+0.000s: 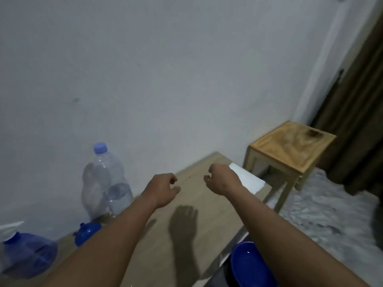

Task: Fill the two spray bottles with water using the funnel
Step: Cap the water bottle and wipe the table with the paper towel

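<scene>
A single wide-angle camera worn on the person's head looks forward and steeply down from above the near edge of the table [217, 204]. It sits close over the tabletop and is rolled, so the table's far edge climbs diagonally to the right. The wall [165, 69] just behind the table fills the upper half. A spray bottle [29, 255] is cropped at near left; a wooden stool [290, 146] and the floor [321, 214] lie right.

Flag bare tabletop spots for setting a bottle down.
Bare: light wooden tabletop between the forearms, toward its far end. Crowded: left wall side, with clear blue-capped plastic bottle, small blue plastic piece, translucent blue spray bottle.
</scene>
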Demonstrator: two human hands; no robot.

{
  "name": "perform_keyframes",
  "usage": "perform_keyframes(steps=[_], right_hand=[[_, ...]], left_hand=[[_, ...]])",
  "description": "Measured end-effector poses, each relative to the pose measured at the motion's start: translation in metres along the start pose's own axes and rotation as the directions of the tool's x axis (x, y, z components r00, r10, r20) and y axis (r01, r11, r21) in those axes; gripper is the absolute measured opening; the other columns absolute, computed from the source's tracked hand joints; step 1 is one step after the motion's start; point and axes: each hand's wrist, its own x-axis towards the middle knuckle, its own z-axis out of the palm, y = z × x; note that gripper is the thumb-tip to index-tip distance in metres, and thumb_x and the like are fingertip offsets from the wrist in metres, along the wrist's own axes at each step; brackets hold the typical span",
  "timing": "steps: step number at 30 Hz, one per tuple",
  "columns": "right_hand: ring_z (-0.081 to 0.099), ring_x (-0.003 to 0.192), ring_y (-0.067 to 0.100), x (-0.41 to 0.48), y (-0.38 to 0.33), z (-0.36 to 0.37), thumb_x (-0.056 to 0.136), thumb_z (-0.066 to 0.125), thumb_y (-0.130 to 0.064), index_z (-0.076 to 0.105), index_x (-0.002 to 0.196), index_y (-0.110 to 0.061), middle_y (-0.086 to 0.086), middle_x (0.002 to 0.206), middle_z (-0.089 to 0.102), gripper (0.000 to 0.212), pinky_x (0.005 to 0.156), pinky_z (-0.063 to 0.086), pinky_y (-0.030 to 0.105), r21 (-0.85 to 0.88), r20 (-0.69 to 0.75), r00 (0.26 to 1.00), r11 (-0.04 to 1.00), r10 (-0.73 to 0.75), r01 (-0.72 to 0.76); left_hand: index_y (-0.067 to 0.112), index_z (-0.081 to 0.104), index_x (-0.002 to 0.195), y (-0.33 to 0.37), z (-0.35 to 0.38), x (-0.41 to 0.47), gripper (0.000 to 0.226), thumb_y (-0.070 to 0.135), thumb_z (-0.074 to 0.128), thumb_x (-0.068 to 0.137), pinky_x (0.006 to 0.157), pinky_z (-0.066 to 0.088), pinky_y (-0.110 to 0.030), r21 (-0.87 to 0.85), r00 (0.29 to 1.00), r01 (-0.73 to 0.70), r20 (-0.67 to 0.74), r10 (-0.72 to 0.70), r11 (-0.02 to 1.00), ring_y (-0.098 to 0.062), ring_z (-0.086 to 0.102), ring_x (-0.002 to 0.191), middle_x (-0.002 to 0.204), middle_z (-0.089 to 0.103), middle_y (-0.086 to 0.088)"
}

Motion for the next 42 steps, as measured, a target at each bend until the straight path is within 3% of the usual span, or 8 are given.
perform_keyframes(steps=[9, 18, 22, 24, 28, 34, 39, 42], right_hand=[[0.064, 0.108, 0.033, 0.036, 0.142, -0.020, 0.089, 0.052, -0.024, 0.064, 0.121, -0.008, 0.013, 0.121, 0.067, 0.037, 0.084, 0.054, 0.037, 0.027, -0.019, 0.975, 0.975, 0.223, -0.222], [0.064, 0.106, 0.036, 0.113, 0.228, 0.032, 0.092, 0.052, -0.014, 0.064, 0.119, -0.005, 0.017, 0.121, 0.065, 0.030, 0.089, 0.055, 0.043, 0.053, 0.048, 0.971, 0.970, 0.236, -0.238], [0.060, 0.116, 0.031, 0.135, 0.243, 0.061, 0.094, 0.059, -0.024, 0.066, 0.121, -0.012, 0.011, 0.126, 0.065, 0.030, 0.088, 0.047, 0.033, 0.055, 0.095, 0.979, 0.981, 0.179, -0.185], [0.062, 0.110, 0.031, 0.141, 0.248, 0.071, 0.093, 0.060, -0.027, 0.069, 0.116, -0.013, 0.011, 0.121, 0.067, 0.028, 0.086, 0.049, 0.034, 0.048, 0.114, 0.980, 0.985, 0.162, -0.168], [0.065, 0.097, 0.032, 0.149, 0.251, 0.078, 0.092, 0.058, -0.021, 0.073, 0.105, -0.010, 0.012, 0.109, 0.067, 0.023, 0.080, 0.051, 0.035, -0.062, 0.085, 0.988, 0.990, 0.129, -0.124], [0.063, 0.098, 0.035, 0.155, 0.255, 0.077, 0.092, 0.053, -0.012, 0.067, 0.102, -0.010, 0.011, 0.107, 0.064, 0.017, 0.071, 0.040, 0.033, -0.109, 0.090, 0.991, 0.990, 0.100, -0.090], [0.061, 0.088, 0.037, 0.151, 0.250, 0.064, 0.094, 0.047, -0.018, 0.055, 0.099, -0.011, 0.009, 0.099, 0.066, 0.011, 0.064, 0.037, 0.037, -0.037, -0.006, 0.997, 0.996, 0.081, -0.082], [0.060, 0.081, 0.038, 0.147, 0.247, 0.049, 0.098, 0.045, -0.020, 0.052, 0.102, -0.012, 0.008, 0.094, 0.068, 0.012, 0.064, 0.046, 0.040, -0.020, -0.075, 0.995, 0.997, 0.066, -0.068]], left_hand=[[0.022, 0.064, 0.120, 0.103, 0.086, 0.099, 0.034, 0.033, 0.064, 0.088, 0.094, 0.049, -0.030, 0.078, 0.967, -0.180, 0.199, 0.161, 0.981, -0.016, 0.060, 0.108, 0.120, 0.065, 0.003], [0.022, 0.058, 0.127, 0.111, 0.191, 0.204, 0.041, 0.032, 0.065, 0.088, 0.100, 0.045, -0.034, 0.183, 0.930, -0.252, 0.316, 0.185, 0.950, -0.019, 0.053, 0.123, 0.131, 0.059, 0.001], [0.025, 0.060, 0.125, 0.107, 0.224, 0.231, 0.037, 0.028, 0.064, 0.088, 0.094, 0.046, -0.035, 0.243, 0.911, -0.303, 0.359, 0.205, 0.921, -0.022, 0.055, 0.118, 0.127, 0.061, -0.002], [0.026, 0.062, 0.123, 0.105, 0.237, 0.239, 0.037, 0.026, 0.065, 0.087, 0.093, 0.047, -0.034, 0.246, 0.903, -0.320, 0.370, 0.217, 0.915, -0.022, 0.056, 0.116, 0.126, 0.062, -0.001], [0.028, 0.066, 0.119, 0.098, 0.252, 0.250, 0.035, 0.027, 0.067, 0.084, 0.088, 0.049, -0.033, 0.278, 0.893, -0.336, 0.397, 0.211, 0.900, -0.025, 0.059, 0.112, 0.122, 0.065, -0.002], [0.028, 0.070, 0.101, 0.100, 0.252, 0.263, 0.016, 0.029, 0.060, 0.088, 0.075, 0.050, -0.033, 0.299, 0.878, -0.396, 0.401, 0.263, 0.868, -0.023, 0.063, 0.098, 0.102, 0.070, 0.004], [0.032, 0.058, 0.129, 0.110, 0.247, 0.263, 0.043, 0.038, 0.062, 0.087, 0.091, 0.046, -0.036, 0.280, 0.887, -0.395, 0.363, 0.285, 0.875, -0.021, 0.052, 0.121, 0.130, 0.061, 0.004], [0.034, 0.064, 0.119, 0.117, 0.241, 0.268, 0.030, 0.035, 0.059, 0.089, 0.083, 0.045, -0.034, 0.312, 0.900, -0.392, 0.325, 0.291, 0.865, -0.023, 0.056, 0.111, 0.121, 0.065, 0.001]])
